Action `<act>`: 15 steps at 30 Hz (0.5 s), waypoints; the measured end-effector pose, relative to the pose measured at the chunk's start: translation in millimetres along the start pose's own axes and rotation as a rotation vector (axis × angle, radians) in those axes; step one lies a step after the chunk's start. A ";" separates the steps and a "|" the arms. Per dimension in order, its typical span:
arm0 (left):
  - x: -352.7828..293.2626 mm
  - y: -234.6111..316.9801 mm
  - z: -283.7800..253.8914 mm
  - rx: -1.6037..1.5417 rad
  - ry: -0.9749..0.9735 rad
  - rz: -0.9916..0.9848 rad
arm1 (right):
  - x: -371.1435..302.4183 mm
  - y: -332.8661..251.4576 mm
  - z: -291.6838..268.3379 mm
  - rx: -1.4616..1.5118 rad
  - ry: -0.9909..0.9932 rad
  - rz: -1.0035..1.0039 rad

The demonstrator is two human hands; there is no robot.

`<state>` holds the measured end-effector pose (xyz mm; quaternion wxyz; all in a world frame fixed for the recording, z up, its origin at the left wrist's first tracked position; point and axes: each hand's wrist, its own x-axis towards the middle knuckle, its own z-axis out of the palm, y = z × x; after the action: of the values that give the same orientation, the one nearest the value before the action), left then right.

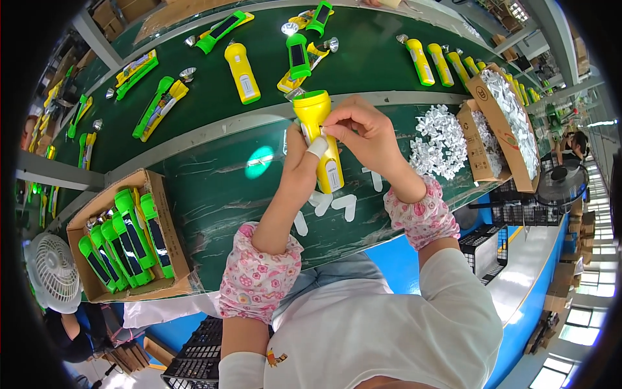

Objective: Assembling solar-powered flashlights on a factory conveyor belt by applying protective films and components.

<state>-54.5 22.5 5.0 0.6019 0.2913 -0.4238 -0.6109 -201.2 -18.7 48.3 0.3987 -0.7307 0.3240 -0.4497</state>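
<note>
A yellow flashlight (311, 109) with a green rim at its head stands upright, head away from me, over the table's near part. My left hand (300, 161) is wrapped round its body from the left, a white covering on the thumb. Against the right side of its neck, my right hand (364, 133) is closed in a pinch; whatever lies between those fingertips is too small to make out. Below the flashlight, several flat white bent pieces (348, 206) lie on the dark green table (214, 214).
An open cardboard box (173, 227) at left holds several green flashlight halves with dark panels. Small white parts (438, 142) are heaped at right beside cartons (481, 139) full of them. Beyond a metal rail, yellow flashlights (242, 72) and opened green-yellow ones (159, 107) lie on a green belt.
</note>
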 end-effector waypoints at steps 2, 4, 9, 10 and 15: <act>0.7 -7.7 -5.1 0.087 0.005 0.038 | -0.3 0.9 5.9 -0.057 0.063 -0.037; 0.5 -5.9 -3.3 0.162 0.021 0.046 | 3.2 8.5 5.2 -0.155 0.064 -0.127; -1.2 -7.4 -6.4 0.324 0.021 0.073 | 0.1 24.5 8.6 0.058 0.102 0.093; 2.5 -6.9 -11.6 0.318 0.009 0.067 | 2.9 28.6 13.1 0.146 0.079 0.109; 4.0 4.1 3.3 -0.021 0.098 -0.089 | -0.7 45.7 11.4 0.176 -0.035 0.138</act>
<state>-55.7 19.4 10.7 0.5972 0.3332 -0.3742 -0.6263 -196.3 -36.3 5.0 0.4970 -0.6764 0.3260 -0.4351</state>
